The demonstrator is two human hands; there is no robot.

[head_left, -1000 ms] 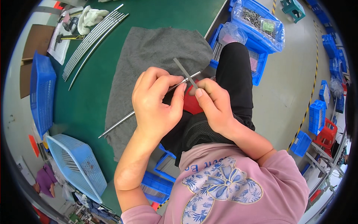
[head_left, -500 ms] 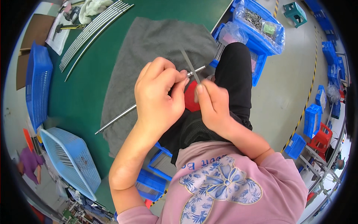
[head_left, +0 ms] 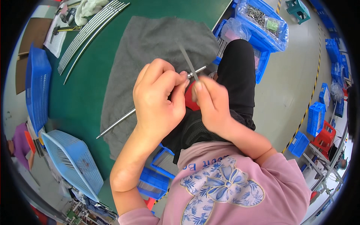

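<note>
My left hand (head_left: 159, 97) is closed around a thin shiny metal rod (head_left: 118, 122), pinching it near its upper right end. The rod slants across a grey cloth (head_left: 165, 37), and its middle is hidden behind my hand and wrist. Between finger and thumb, my right hand (head_left: 212, 99) grips a flat narrow file (head_left: 187, 59), which points up and to the left. The file crosses the rod close to its stepped end, seemingly against it. My right hand is slightly blurred.
Several metal rods (head_left: 88, 33) lie on the green table (head_left: 75, 97) beside calipers (head_left: 67, 29). Blue baskets (head_left: 73, 165) stand at the left. Blue bins (head_left: 262, 56) with bagged metal parts are at the upper right, and others (head_left: 152, 182) sit below the table edge.
The file and my right hand have shifted slightly up and left along the stroke. My left hand keeps its hold on the rod, almost unmoved.
</note>
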